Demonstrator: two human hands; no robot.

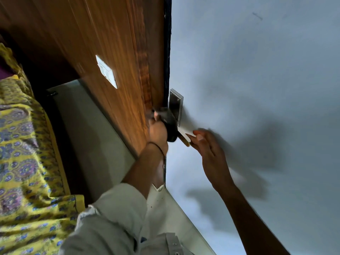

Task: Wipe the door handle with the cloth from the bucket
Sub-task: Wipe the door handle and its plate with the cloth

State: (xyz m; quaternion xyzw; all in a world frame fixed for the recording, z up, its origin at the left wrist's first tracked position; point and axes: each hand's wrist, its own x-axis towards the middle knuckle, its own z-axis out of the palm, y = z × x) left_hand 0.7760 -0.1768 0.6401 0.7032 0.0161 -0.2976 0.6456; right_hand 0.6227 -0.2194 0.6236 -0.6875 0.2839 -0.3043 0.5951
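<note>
The pale door (248, 80) fills the right side of the tilted view. Near its edge sits the metal backplate of the door handle (175, 104). The handle's lever (185, 136) sticks out below it. My left hand (157, 132) is closed on a dark cloth (170, 124), which is wrapped around the lever close to the plate. My right hand (207, 147) pinches the lever's free end between thumb and fingers. The bucket is out of view.
A brown wooden panel (114, 43) with a white switch plate (106, 73) stands left of the door edge. A bed with a yellow patterned cover (22, 144) lies at the far left. Pale floor tiles (92, 126) run between them.
</note>
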